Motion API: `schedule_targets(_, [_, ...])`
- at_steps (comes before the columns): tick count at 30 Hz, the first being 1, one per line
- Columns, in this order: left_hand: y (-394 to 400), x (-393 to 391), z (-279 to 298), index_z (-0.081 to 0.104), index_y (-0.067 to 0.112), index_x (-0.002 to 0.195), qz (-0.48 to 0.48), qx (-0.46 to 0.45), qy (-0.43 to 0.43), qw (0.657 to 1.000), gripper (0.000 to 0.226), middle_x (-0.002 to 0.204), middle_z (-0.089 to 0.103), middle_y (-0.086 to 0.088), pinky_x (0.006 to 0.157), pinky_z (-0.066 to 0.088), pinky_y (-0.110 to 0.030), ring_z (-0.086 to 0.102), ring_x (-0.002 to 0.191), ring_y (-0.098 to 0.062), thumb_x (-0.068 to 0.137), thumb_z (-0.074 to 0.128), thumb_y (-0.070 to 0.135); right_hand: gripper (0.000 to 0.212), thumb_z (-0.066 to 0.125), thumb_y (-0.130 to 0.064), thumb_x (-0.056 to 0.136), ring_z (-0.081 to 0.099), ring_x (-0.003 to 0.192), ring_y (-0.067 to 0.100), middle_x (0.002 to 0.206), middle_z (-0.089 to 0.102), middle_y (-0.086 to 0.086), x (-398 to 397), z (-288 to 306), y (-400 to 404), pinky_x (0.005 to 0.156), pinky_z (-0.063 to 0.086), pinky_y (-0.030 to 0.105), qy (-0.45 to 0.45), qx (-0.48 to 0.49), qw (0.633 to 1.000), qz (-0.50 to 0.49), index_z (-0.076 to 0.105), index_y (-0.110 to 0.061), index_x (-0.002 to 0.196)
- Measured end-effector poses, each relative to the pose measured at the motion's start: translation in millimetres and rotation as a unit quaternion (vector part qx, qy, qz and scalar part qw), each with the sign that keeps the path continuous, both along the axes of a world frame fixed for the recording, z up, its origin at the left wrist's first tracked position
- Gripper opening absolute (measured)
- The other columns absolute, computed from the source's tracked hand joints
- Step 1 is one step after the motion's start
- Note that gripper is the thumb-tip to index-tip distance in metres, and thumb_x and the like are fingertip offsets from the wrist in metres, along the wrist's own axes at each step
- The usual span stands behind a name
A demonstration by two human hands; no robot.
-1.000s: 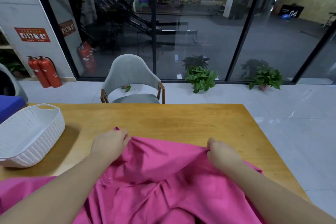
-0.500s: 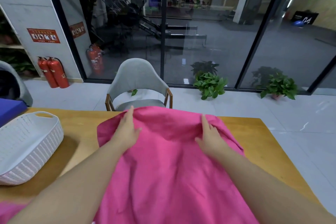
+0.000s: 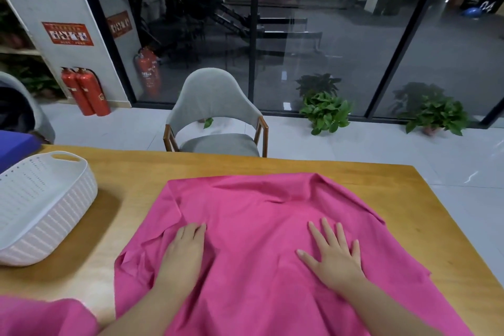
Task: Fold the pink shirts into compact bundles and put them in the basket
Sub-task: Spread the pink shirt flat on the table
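A pink shirt (image 3: pixel 256 215) lies spread over the middle of the wooden table (image 3: pixel 131 172), slightly wrinkled, its far edge near the table's back. My left hand (image 3: pixel 186 247) rests flat on its left part with fingers together. My right hand (image 3: pixel 334 252) presses flat on its right part with fingers spread. The white ribbed basket (image 3: pixel 54 215) stands at the left of the table; its inside shows nothing in it. More pink cloth (image 3: pixel 46 316) lies at the bottom left corner.
A grey chair (image 3: pixel 215 117) stands behind the table's far edge. A blue object (image 3: pixel 13 144) sits at the far left beside the basket. Potted plants (image 3: pixel 327 112) and red fire extinguishers (image 3: pixel 86 91) line the glass wall. Bare wood shows between basket and shirt.
Both hands gripped the bunched shirt, threw it forward and spread it over the table. They then let go and slid back toward me, now lying flat on the cloth.
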State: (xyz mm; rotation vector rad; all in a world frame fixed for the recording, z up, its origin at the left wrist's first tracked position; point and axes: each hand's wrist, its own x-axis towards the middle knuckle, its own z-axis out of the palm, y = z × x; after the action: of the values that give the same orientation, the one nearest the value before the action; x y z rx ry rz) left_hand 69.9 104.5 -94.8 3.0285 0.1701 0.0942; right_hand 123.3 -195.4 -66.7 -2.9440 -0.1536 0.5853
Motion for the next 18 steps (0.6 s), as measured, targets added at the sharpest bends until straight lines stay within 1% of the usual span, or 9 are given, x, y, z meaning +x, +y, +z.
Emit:
schedule_targets(1, [0.9,-2.3,1.1,0.067,0.002,0.113,0.003,-0.016,0.012,1.0,0.051,0.107,0.064,-0.011,0.076,0.058,-0.042,0.067,0.096,-0.031,0.062,0.074,-0.001,0.107,-0.013,-0.084,0.051,-0.02,0.144,0.021,0.158,-0.018,-0.01,-2.3,-3.3,-2.2,0.114,-0.007,0.054,-0.014,-0.004,1.0,0.003,-0.008,-0.041,0.148])
schedule_targets(2, [0.3,-2.9,4.6,0.059,0.007,0.127,0.019,-0.036,0.025,0.999,0.046,0.125,0.058,-0.011,0.093,0.051,-0.048,0.059,0.115,-0.032,0.081,0.06,0.014,0.109,-0.021,-0.085,0.049,-0.02,0.144,0.02,0.158,-0.017,-0.01,-3.8,-6.3,-4.3,0.115,-0.007,0.054,-0.03,-0.008,0.999,0.006,-0.009,-0.042,0.148])
schedule_targets(3, [-0.4,-4.3,6.8,0.044,0.017,0.142,0.041,-0.036,0.058,0.997,0.051,0.145,0.042,-0.008,0.107,0.034,-0.051,0.04,0.134,-0.029,0.093,0.043,0.031,0.112,-0.028,-0.085,0.046,-0.019,0.145,0.019,0.158,-0.016,-0.011,-5.1,-8.8,-5.7,0.115,-0.006,0.053,-0.043,-0.012,0.999,0.009,-0.009,-0.043,0.148])
schedule_targets(4, [1.9,-3.7,7.2,0.026,0.029,0.149,0.059,-0.033,0.095,0.993,0.055,0.157,0.021,-0.001,0.113,0.018,-0.054,0.02,0.144,-0.025,0.096,0.029,0.044,0.115,-0.033,-0.085,0.043,-0.019,0.145,0.019,0.158,-0.015,-0.011,-6.1,-10.5,-6.5,0.115,-0.005,0.053,-0.053,-0.017,0.998,0.011,-0.009,-0.043,0.148])
schedule_targets(5, [6.0,-2.0,8.6,0.013,0.04,0.15,0.072,-0.033,0.119,0.99,0.056,0.16,0.005,0.004,0.113,0.009,-0.057,0.008,0.147,-0.024,0.096,0.022,0.054,0.116,-0.036,-0.084,0.043,-0.018,0.145,0.019,0.158,-0.014,-0.011,-6.5,-13.5,-6.2,0.115,-0.005,0.053,-0.061,-0.022,0.998,0.012,-0.009,-0.043,0.148])
schedule_targets(7, [13.6,5.1,14.4,0.004,0.054,0.145,0.079,-0.044,0.136,0.987,0.058,0.159,-0.008,0.008,0.11,0.007,-0.065,0.004,0.146,-0.026,0.091,0.023,0.067,0.114,-0.036,-0.084,0.045,-0.016,0.145,0.018,0.158,-0.012,-0.011,-5.3,-17.2,-7.8,0.115,-0.004,0.052,-0.079,-0.03,0.996,0.012,-0.008,-0.044,0.148])
schedule_targets(11, [39.9,23.1,18.5,0.011,0.059,0.141,0.049,-0.06,0.155,0.985,0.063,0.159,-0.01,0.01,0.11,0.006,-0.064,0.004,0.146,-0.026,0.082,0.028,0.076,0.095,-0.014,-0.082,0.06,-0.013,0.146,0.017,0.159,-0.008,-0.012,1.5,-16.3,-9.8,0.116,-0.001,0.051,-0.091,-0.034,0.995,0.022,-0.003,-0.045,0.148])
schedule_targets(15, [68.6,55.1,20.7,0.033,0.048,0.14,0.053,-0.085,0.104,0.989,0.049,0.16,-0.006,0.008,0.113,0.013,-0.06,0.004,0.145,-0.028,0.093,0.032,0.061,0.088,-0.012,-0.078,0.063,-0.015,0.145,0.014,0.158,-0.011,-0.015,13.6,-17.1,-13.9,0.116,-0.002,0.049,-0.098,-0.043,0.994,0.025,-0.01,-0.048,0.145])
schedule_targets(18, [86.2,80.1,23.0,0.03,0.043,0.143,0.057,-0.111,0.123,0.985,0.05,0.16,-0.007,0.007,0.112,0.018,-0.061,0.011,0.145,-0.032,0.095,0.031,0.057,0.09,-0.018,-0.085,0.058,-0.017,0.144,0.01,0.154,-0.015,-0.02,21.7,-18.0,-18.7,0.117,-0.002,0.047,-0.104,-0.033,0.994,0.023,-0.015,-0.049,0.14])
